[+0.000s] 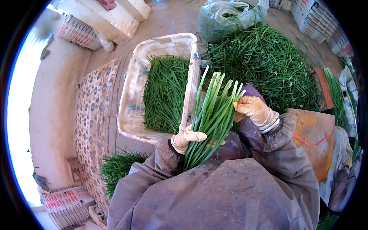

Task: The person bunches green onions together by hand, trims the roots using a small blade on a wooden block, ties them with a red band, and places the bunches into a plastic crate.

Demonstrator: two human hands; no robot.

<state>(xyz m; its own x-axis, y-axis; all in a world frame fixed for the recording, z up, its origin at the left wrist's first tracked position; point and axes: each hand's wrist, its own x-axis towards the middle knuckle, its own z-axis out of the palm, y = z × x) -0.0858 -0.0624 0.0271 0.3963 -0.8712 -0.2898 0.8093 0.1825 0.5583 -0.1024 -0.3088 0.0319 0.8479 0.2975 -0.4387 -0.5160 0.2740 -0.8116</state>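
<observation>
My gloved left hand [187, 140] is wrapped around the lower part of a bunch of garlic chives [211, 118], its thumb across the front. The pale cut stem ends point away from me, and the leaf ends hang toward my apron [227, 195]. At the right edge of the bunch, my gloved right hand [254, 110] pinches some stalks near the pale ends; part of its fingers is hidden behind them. Just left of the bunch stands a white plastic crate [156, 43] with chives [166, 92] laid lengthwise inside.
A large loose heap of chives [267, 63] lies ahead, beside a filled clear plastic bag [230, 23]. More chives [123, 169] lie at left. An orange-brown board [313, 138] is at right, near another person's gloved hand [348, 155]. Stacked crates [313, 20] stand along the edges.
</observation>
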